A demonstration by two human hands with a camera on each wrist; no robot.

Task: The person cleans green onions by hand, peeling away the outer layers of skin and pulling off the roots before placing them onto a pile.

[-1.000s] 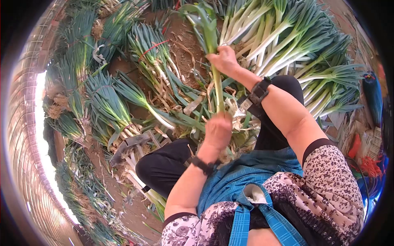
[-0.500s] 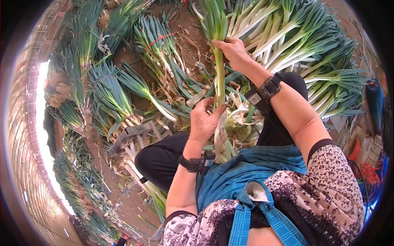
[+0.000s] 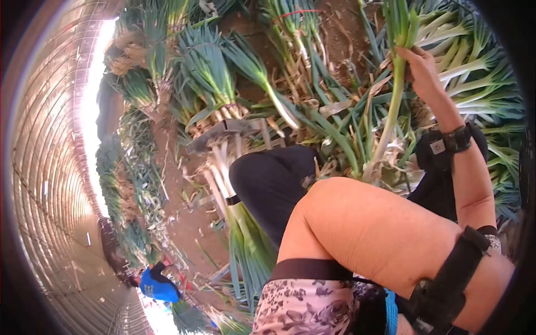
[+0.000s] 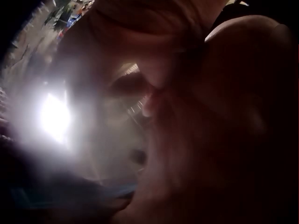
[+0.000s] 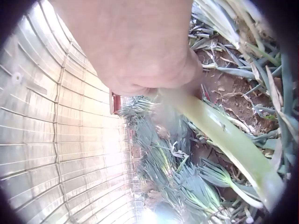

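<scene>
Pale green leek point(image 3: 395, 103) passes through the right hand point(image 3: 420, 71), which grips it below the leaves; the stem extends toward the knee point(image 3: 279, 173). Left hand point(image 4: 145, 37) is apart from the leek, dark and blurred; finger state cannot be determined. White-stemmed leeks point(image 3: 466, 73) lie beside the right hand; green bundles point(image 3: 206, 70) lie left.

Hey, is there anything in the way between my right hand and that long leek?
No, nothing visible stands between them: your right hand already grips the leek directly, just below where its green leaves spread.
</scene>
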